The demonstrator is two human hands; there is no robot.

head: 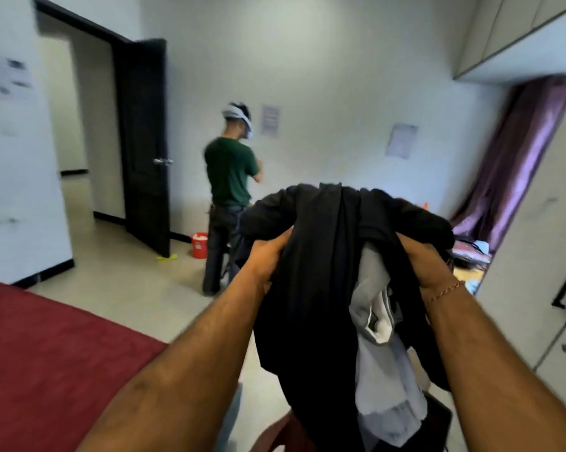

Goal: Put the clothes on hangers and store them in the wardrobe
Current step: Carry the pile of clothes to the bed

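Head camera showed both hands raised and apart, each gripping a bundle of clothes between them. The left hand clutched the black garment; the right hand held the bundle's other side, where a grey garment hung. Right of the right hand stood a wardrobe door; beyond the left hand, a person in a green shirt.

Both arms are reaching forward, the left hand and right hand gripping a bundle of black clothes with a grey garment hanging among them, near the wardrobe door.
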